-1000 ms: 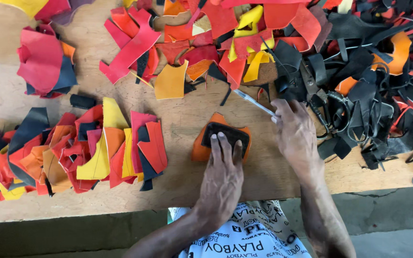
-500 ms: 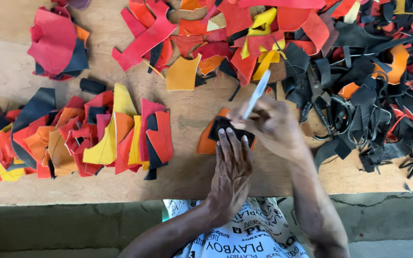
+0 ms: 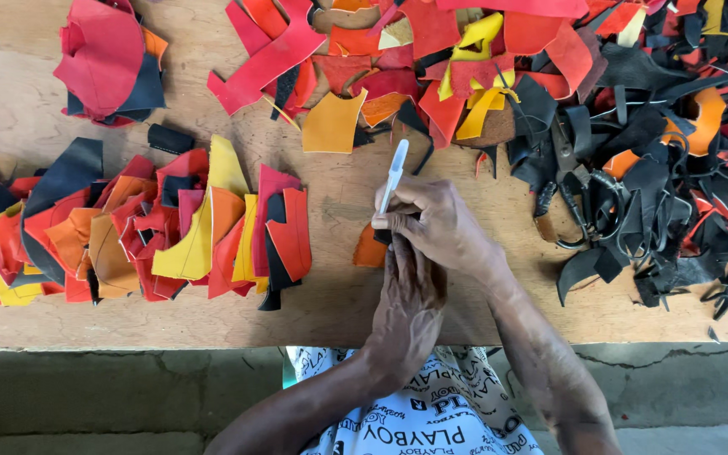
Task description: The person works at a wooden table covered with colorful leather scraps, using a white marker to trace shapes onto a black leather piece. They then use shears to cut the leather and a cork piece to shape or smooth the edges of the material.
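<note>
Tracing looks to be the job at the middle of the wooden bench (image 3: 339, 190): an orange leather piece (image 3: 370, 249) lies flat near the front edge, with a dark piece on top of it that is almost wholly hidden under the hands. The left hand (image 3: 410, 295) lies flat over it, fingers spread and pressing down, holding nothing. The right hand (image 3: 436, 223) is closed around a white pen (image 3: 393, 179), pinched low between thumb and fingers, the barrel leaning up and away; the tip is hidden, so I cannot tell whether it touches the leather.

To do this well, I would say the flat hand should bear down evenly so the top piece cannot slide, and the pen should hug its edge at a steady lean, the pressing fingers staying just clear of the line.

Left of the hands a fanned heap of cut pieces (image 3: 153, 227) in red, orange, yellow and black sits well apart. Behind, loose red and yellow offcuts (image 3: 398, 59) crowd the bench, and to the right lies a tangle of black strips (image 3: 650, 168) with dark scissors (image 3: 579, 194) among them.
</note>
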